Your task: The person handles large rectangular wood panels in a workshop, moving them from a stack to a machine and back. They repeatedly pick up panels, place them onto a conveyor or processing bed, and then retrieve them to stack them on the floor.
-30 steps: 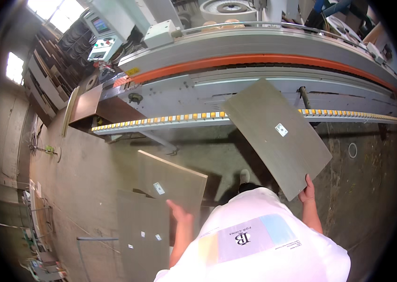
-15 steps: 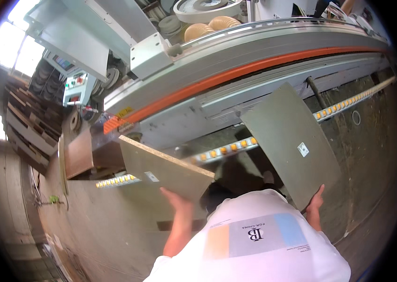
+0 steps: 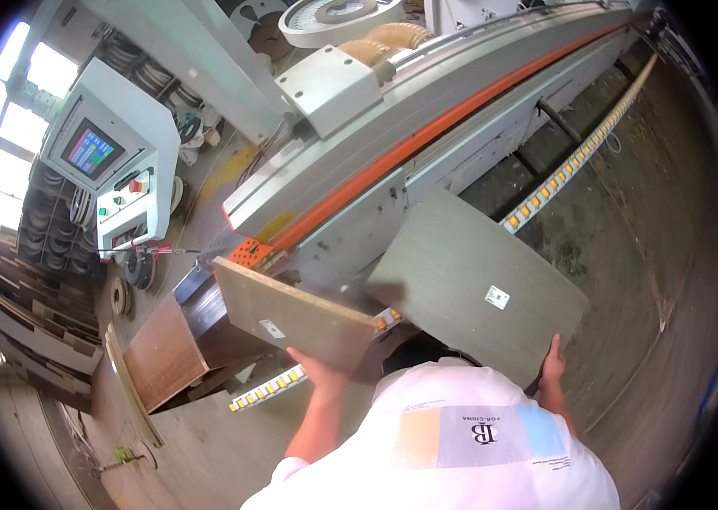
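Note:
In my left hand is a grey-brown chipboard panel, held tilted by its lower edge; the raw chipboard edge faces up and a small white label sits on its face. My right hand grips a wider grey-brown panel at its near right edge, with the thumb along the rim; it also bears a white label. The fingers of both hands are partly hidden behind the panels. The two panels are held apart in front of my body, close to the long machine.
An orange strip runs along the machine. A roller rail with yellow rollers passes below the panels. At the left stand a control panel with a screen, a brown board box and stacked boards.
My view has swung left, bringing the control panel fully into sight. The right panel has turned and now lies more across, its far end further left. Both hands keep their hold.

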### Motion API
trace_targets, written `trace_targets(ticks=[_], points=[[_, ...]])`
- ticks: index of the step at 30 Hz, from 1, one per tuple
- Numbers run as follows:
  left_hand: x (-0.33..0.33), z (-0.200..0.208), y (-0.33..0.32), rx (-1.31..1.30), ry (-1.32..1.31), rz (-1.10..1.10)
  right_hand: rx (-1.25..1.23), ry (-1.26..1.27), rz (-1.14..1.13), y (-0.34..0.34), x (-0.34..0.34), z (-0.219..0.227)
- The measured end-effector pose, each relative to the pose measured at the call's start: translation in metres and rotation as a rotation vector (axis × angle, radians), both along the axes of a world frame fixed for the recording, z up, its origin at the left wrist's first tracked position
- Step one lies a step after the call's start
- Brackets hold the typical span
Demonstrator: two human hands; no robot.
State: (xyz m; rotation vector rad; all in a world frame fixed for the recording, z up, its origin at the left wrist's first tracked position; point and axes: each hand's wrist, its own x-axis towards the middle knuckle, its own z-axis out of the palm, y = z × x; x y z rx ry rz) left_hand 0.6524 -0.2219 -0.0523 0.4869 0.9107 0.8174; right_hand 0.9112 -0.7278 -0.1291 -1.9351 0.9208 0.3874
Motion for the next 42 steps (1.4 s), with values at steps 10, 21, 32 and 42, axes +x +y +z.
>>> trace_targets(ticks=[10,21,32,42], points=[[-0.192,0.035,0.039,-0.043,0.207,-0.064,0.204,-0.081,-0.076,0.103,-0.225,-0.027],[-0.338,0.066,0.127,-0.157,0.302,0.026,0.125,-0.019,0.088,0.226,-0.409,0.025],[-0.476,0.063,0.258,-0.253,0.278,-0.007,0.318,0.149,-0.177,0.391,-0.57,0.018],[-0.52,0.058,0.322,-0.239,0.31,-0.029,1.038,0.221,-0.311,0.483,-0.64,0.068]])
